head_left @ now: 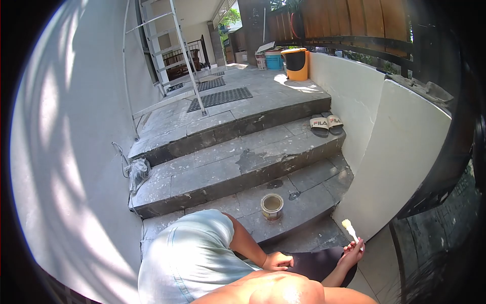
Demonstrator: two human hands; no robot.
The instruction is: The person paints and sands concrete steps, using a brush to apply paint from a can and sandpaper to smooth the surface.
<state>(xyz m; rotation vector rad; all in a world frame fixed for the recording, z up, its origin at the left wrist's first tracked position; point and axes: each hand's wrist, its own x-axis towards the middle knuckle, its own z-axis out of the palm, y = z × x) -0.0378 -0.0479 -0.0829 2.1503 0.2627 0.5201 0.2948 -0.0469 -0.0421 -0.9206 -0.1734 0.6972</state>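
Observation:
My right hand point(352, 251), at the lower right, has its fingers closed around the handle of a paintbrush point(350, 230). The brush points up, and its bristles are pale yellow. Fingers curled, my left hand point(278, 261) rests by the dark cloth over my leg point(314, 263); nothing shows in it. Ahead of both hands, an open can point(272, 206) stands upright on the lower step. Its inside looks greyish, but the contents cannot be made out. A light blue sleeve point(187, 248) covers part of the lower steps.
Grey paint-spotted steps point(217, 175) rise ahead, with a pair of slides point(326, 124) at the right. Low white wall point(395, 147) on the right; tall white wall point(55, 152) on the left. A ladder point(187, 55), mats point(220, 99), and buckets point(295, 66) occupy the landing.

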